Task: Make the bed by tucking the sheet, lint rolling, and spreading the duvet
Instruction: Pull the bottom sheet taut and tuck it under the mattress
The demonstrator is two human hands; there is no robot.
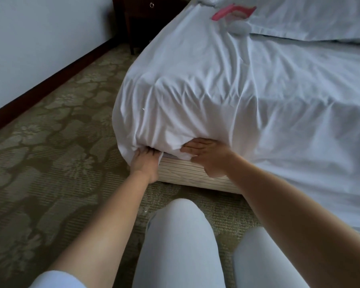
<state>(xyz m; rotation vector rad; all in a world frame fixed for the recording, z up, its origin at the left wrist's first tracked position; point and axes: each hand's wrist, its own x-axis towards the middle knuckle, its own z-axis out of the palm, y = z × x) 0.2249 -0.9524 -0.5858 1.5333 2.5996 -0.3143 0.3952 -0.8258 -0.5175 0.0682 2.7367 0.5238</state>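
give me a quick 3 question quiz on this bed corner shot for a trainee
1. True or false: the lint roller is in the right hand.
2. Where are the left hand's fingers? A) on the carpet B) under the bunched sheet at the corner C) on the nightstand
3. Fill in: the striped surface showing below the sheet is the bed ____.

Key: 1 false, it lies on the bed near the pillows; 2 B; 3 base.
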